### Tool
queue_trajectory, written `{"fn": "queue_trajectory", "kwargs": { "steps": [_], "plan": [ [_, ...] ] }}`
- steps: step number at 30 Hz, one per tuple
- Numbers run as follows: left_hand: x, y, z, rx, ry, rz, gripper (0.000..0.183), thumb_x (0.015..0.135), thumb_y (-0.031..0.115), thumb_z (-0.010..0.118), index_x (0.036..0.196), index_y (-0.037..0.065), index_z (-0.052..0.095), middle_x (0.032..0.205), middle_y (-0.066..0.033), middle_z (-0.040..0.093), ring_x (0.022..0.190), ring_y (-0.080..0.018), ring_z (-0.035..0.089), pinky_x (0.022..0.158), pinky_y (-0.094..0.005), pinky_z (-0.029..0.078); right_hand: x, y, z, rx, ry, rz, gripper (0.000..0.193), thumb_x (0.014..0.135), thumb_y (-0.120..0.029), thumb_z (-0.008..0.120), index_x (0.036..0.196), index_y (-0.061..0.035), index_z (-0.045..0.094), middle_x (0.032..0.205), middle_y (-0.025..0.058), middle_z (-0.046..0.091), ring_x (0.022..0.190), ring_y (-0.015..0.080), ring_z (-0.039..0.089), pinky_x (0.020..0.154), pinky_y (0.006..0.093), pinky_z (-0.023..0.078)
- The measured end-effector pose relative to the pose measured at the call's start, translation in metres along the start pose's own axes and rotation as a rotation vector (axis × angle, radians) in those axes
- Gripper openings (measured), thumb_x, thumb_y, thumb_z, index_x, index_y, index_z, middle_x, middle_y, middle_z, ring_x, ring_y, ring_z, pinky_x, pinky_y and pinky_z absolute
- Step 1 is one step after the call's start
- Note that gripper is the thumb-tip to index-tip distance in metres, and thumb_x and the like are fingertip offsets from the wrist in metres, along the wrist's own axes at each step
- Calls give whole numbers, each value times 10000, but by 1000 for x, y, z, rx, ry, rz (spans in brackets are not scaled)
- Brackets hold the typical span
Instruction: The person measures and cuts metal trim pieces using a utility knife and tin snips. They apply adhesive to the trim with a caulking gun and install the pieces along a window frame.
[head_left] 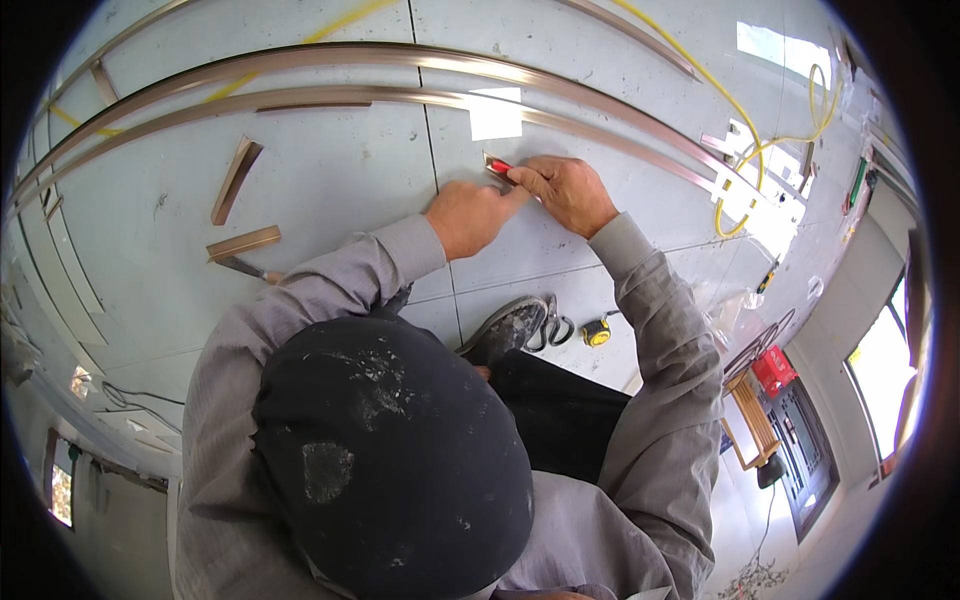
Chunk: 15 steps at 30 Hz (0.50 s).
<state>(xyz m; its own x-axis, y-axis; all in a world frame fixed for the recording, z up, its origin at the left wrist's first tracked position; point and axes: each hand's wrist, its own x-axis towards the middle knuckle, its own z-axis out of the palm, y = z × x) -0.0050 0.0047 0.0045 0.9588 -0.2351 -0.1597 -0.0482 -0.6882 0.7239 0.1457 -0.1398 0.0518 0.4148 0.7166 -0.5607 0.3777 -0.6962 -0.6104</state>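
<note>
My right hand is closed around a small red tool with a pale metal tip, which points up and left; its exact kind is hard to make out. Just left of it, my left hand is curled, with its forefinger reaching to the right hand's fingers. Whatever the left hand pinches is hidden. Both hands are low over the grey tiled floor. Beyond them lie long bronze-coloured metal strips, and a white rectangular piece sits across one strip.
Short brown offcuts and a scraper lie to the left. By my shoe are scissors and a yellow-black tape measure. A yellow hose loops at far right. A red box stands at right.
</note>
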Motion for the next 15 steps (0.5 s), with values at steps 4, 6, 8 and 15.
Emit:
{"fn": "queue_trajectory", "kwargs": {
  "steps": [4, 6, 8, 15],
  "plan": [
    [-2, 0, -2, -27, 18, 3, 324, 873, 88, 586, 1196, 85, 613, 714, -115, 707, 621, -317, 717, 537, -461, 568, 7, 0, 0, -51, -72, 74, 426, 999, -490, 604, 856, -111, 736, 738, 152, 676, 712, 405, 637, 661, 489, 515],
    [-1, -1, -3, -40, -1, 4, 322, 869, 86, 591, 1191, 81, 616, 710, -110, 704, 624, -312, 718, 535, -459, 567, 10, -1, 0, -52, -74, 77, 431, 994, -499, 608, 845, -117, 741, 721, 154, 673, 701, 406, 637, 657, 492, 515],
    [0, -2, -3, -32, 2, 4, 320, 870, 85, 589, 1188, 79, 616, 705, -109, 701, 620, -308, 718, 534, -454, 567, 12, -4, 1, -44, -77, 83, 423, 988, -504, 614, 854, -126, 749, 726, 152, 679, 698, 407, 640, 652, 495, 515],
    [1, -4, 3, -28, -16, 7, 304, 866, 74, 591, 1168, 60, 611, 699, -105, 695, 604, -301, 712, 527, -436, 565, 10, -5, 6, -127, -49, 114, 461, 974, -558, 601, 854, -144, 765, 742, 138, 700, 721, 395, 668, 661, 491, 531]
  ]
}}
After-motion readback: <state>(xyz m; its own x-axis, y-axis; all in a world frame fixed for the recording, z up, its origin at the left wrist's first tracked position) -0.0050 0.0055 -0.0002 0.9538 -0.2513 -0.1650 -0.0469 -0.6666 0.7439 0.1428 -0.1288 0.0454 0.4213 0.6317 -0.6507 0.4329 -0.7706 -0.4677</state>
